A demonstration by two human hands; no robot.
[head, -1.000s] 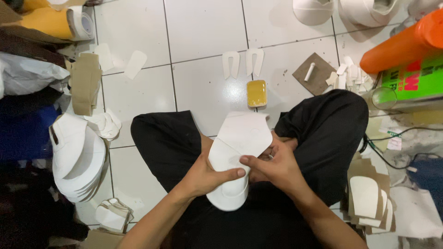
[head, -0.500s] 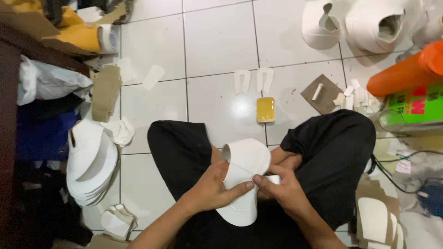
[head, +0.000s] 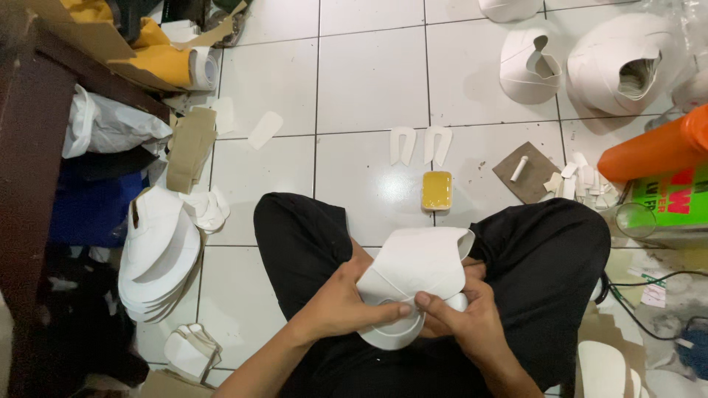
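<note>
Far left of the hands, a stack of white cutouts (head: 158, 258) lies on the floor (head: 369, 88). The left hand (head: 343, 306) and right hand (head: 464, 320) both grip a white shoe piece (head: 417, 273) over the lap, thumbs pressing its lower edge. Just beyond sits a yellow sponge (head: 436, 190); an orange tube (head: 653, 151) lies far right

Just one view, head-worn cam, aimed almost straight down over crossed legs onto white tiled floor (head: 369, 81). Close to lap: left hand (head: 339, 306) and right hand (head: 468, 324) sit low centre, near lens. Floor stretches toward top of frame. Left edge dark, probably table (head: 29, 147) side. No second view, nothing shared.
</note>
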